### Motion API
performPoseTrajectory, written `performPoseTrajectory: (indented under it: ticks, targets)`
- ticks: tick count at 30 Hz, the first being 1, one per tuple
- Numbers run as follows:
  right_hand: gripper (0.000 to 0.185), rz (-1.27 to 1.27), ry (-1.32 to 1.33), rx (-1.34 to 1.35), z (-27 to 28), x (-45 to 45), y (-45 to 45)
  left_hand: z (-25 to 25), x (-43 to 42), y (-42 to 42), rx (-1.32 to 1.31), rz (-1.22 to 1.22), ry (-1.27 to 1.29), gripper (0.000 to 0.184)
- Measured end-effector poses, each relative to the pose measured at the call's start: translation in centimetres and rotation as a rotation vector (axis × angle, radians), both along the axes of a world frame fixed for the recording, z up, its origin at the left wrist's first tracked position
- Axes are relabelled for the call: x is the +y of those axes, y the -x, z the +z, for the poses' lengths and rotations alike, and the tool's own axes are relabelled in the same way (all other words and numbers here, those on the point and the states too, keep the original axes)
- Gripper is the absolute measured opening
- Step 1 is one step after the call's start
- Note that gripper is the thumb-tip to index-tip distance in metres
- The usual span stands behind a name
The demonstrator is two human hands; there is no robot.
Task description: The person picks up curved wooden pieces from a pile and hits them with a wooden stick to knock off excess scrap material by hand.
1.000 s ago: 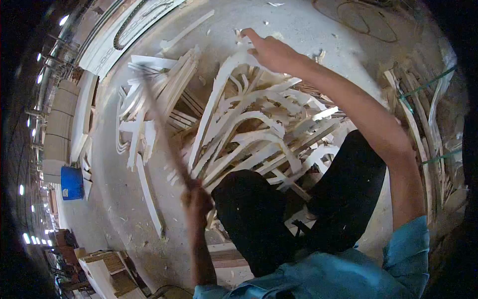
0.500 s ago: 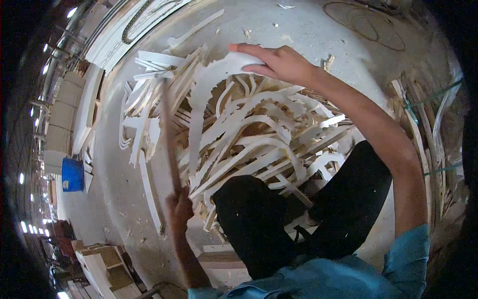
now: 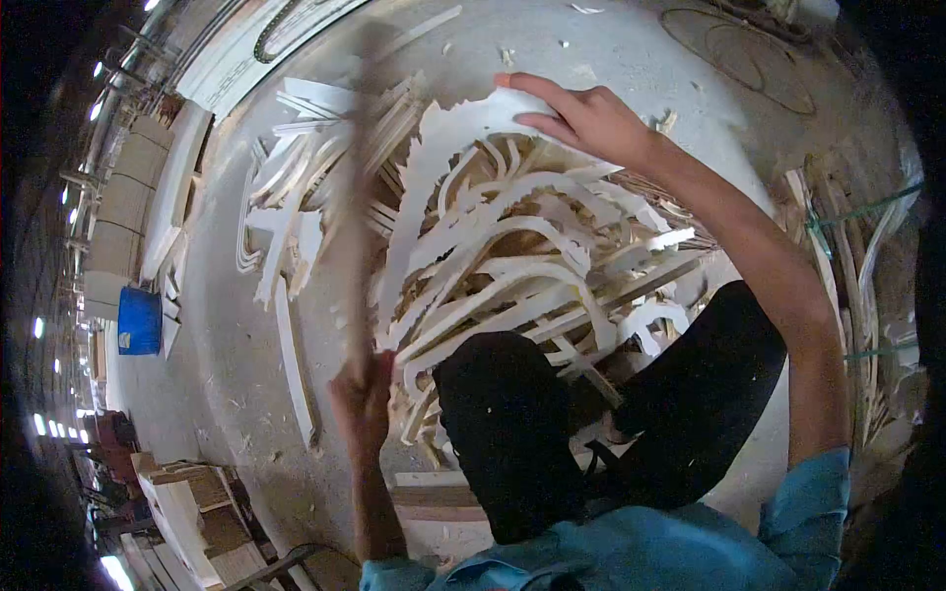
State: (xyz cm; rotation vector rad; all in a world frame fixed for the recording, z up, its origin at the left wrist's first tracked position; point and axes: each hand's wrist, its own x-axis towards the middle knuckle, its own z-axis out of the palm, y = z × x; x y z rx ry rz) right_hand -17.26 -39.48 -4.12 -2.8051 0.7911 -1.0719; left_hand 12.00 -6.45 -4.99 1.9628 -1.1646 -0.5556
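The offcut is grasped at its far end by the right hand, its long leg running back along the pile's left edge toward the left hand, in which a stick is clenched.

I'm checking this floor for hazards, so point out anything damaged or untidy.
The white piece in the right hand has a ragged, broken-looking edge rather than a clean one. Pale strips lie tangled in a heap on the floor, with small chips scattered beyond.
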Motion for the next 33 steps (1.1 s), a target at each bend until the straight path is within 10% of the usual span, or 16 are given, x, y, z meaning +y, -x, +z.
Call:
performPoseTrajectory:
  ticks: [5,8,10,16,19,24,33]
  targets:
    - [0.054,-0.010,0.015,-0.051,0.5,-0.1,-1.6,-1.1,0.3,2.3,0.911,-0.108,0.889,0.020]
    - [0.054,0.003,0.030,-0.049,1.4,0.9,-1.8,-11.5,2.0,-1.1,0.004,-0.085,0.041,0.014]
    - [0.050,-0.071,-0.061,0.011,1.5,1.5,-1.6,-12.2,2.6,-0.2,-0.041,-0.134,-0.171,0.027]
    - [0.046,-0.086,-0.341,-0.047,0.1,0.4,-0.8,-4.8,1.4,4.4,0.356,-0.016,0.357,0.023]
    - [0.045,-0.146,-0.411,-0.031,0.5,0.6,-1.1,-12.1,-0.3,2.8,0.547,0.337,0.645,0.024]
    - [0.041,-0.201,-0.311,-0.032,1.2,1.8,-2.5,-16.4,0.7,2.0,0.720,0.042,0.023,0.017]
    - [0.039,-0.212,-0.294,-0.077,3.8,3.6,-4.5,-11.1,2.0,2.7,0.373,-0.300,0.000,0.026]
